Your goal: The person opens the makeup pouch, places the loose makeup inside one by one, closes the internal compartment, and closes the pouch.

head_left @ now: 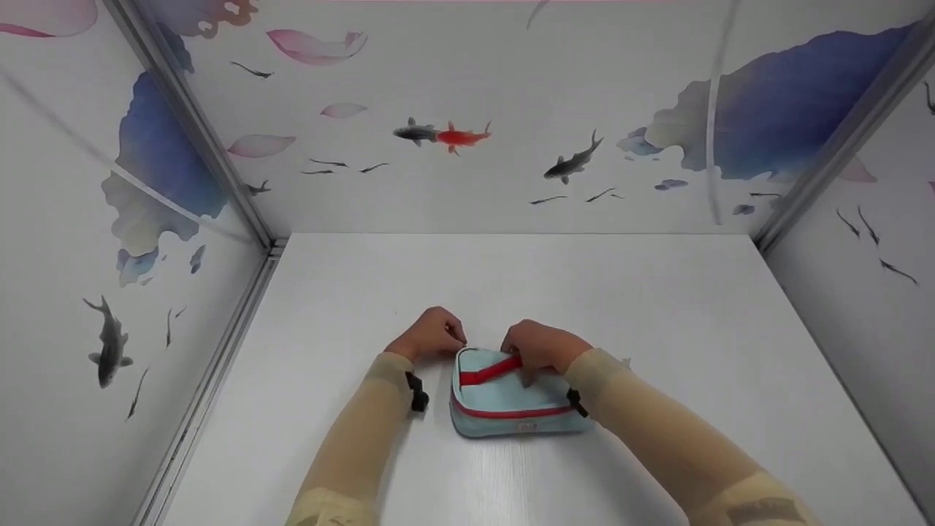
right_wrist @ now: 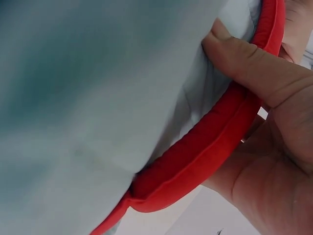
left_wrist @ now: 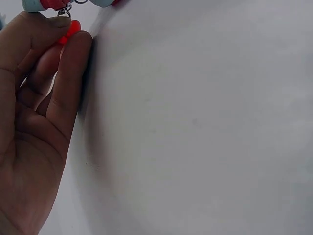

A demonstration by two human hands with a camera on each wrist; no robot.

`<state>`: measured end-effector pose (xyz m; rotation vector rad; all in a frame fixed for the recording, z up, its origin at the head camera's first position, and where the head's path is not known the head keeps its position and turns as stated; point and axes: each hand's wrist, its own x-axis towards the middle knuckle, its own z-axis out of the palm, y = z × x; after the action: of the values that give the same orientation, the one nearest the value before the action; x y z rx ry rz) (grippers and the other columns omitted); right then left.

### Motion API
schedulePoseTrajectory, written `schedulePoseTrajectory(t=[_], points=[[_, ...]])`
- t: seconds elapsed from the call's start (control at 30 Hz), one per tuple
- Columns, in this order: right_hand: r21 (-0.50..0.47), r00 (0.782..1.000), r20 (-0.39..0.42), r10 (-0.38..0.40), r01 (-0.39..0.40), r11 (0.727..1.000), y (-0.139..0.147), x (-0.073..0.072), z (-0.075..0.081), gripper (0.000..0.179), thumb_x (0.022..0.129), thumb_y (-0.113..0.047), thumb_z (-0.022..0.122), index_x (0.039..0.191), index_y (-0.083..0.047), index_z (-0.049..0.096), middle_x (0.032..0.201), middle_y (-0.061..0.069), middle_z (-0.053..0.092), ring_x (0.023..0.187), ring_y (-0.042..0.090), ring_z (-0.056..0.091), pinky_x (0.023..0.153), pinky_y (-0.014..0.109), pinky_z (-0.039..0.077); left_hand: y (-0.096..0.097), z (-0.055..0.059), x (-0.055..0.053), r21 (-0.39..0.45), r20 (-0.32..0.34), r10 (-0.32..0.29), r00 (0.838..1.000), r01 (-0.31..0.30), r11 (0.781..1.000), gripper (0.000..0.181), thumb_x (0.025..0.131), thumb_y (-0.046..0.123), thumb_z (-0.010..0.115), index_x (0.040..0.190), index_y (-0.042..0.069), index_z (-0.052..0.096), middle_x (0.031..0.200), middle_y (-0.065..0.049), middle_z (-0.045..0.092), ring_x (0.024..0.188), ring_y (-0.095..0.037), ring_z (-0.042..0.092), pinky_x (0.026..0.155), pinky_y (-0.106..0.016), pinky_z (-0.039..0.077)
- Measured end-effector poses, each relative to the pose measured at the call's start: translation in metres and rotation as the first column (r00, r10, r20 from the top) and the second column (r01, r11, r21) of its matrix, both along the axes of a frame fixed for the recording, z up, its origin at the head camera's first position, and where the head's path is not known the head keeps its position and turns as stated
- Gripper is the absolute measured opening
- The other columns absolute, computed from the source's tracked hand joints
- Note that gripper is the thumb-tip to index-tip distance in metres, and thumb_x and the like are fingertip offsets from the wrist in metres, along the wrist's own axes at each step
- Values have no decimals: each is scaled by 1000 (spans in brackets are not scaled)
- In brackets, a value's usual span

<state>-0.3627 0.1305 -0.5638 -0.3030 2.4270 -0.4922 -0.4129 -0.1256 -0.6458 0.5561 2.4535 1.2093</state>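
Observation:
A light blue zip pouch (head_left: pixel 493 397) with red trim lies on the white table in front of me. My left hand (head_left: pixel 431 332) is at its far left corner. There the thumb and fingers pinch a small red zipper pull (left_wrist: pixel 73 29), which hangs from a metal link beside the pouch's edge. Over the far side of the pouch, my right hand (head_left: pixel 544 345) grips its top. The right thumb (right_wrist: pixel 239 56) presses on the pale fabric and crosses the red handle (right_wrist: pixel 200 152), while the other fingers are mostly hidden behind.
The white table (head_left: pixel 350 292) is bounded by a back wall (head_left: pixel 467 197) and side walls printed with fish, petals and blue shapes. Black wrist-worn devices sit on both sleeves, the left one (head_left: pixel 418 393) beside the pouch.

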Motion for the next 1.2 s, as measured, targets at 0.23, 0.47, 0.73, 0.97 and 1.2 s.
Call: schedulePoseTrajectory(t=[0.23, 0.47, 0.73, 0.97, 1.2], points=[[15, 1000, -8, 12, -12, 1000, -1, -4, -3, 59, 77, -9, 94, 130, -20, 71, 125, 0, 69, 113, 25, 62, 99, 48, 59, 2, 2, -1, 7, -9, -21, 1000, 21, 1000, 7, 89, 12, 80, 85, 15, 85, 82, 1, 78, 76, -13, 63, 73, -26, 55], [22, 996, -55, 66, -65, 998, -6, -3, -5, 53, 80, -10, 92, 129, -16, 73, 123, 2, 71, 111, 24, 62, 102, 50, 57, 0, -8, -2, 55, -32, 17, 999, -15, 998, 5, 88, 11, 82, 90, 7, 85, 87, -2, 79, 78, -11, 63, 74, -26, 54], [10, 998, -49, 28, -28, 1000, -6, -15, -11, 54, 81, -12, 93, 131, -19, 73, 124, 0, 71, 112, 23, 63, 103, 51, 57, -1, -5, -8, 27, 0, 27, 1000, -27, 999, 4, 91, 11, 81, 92, 11, 85, 94, -1, 79, 85, -14, 65, 79, -28, 56], [-28, 998, -58, 6, -7, 1000, -6, -22, -15, 66, 81, -14, 92, 141, -24, 68, 136, 1, 67, 125, 26, 60, 107, 54, 55, -9, -3, -9, -105, -36, 94, 995, -97, 990, 8, 95, 12, 77, 96, 16, 83, 94, 0, 76, 86, -18, 64, 84, -35, 59], [-71, 991, -128, 49, -58, 996, 24, 2, -12, 76, 85, -18, 90, 153, -28, 57, 151, 6, 60, 140, 30, 53, 107, 56, 55, -32, -2, 19, -202, -103, 129, 986, -148, 968, 16, 96, 9, 72, 111, 9, 78, 100, -4, 72, 91, -20, 61, 87, -40, 58]])
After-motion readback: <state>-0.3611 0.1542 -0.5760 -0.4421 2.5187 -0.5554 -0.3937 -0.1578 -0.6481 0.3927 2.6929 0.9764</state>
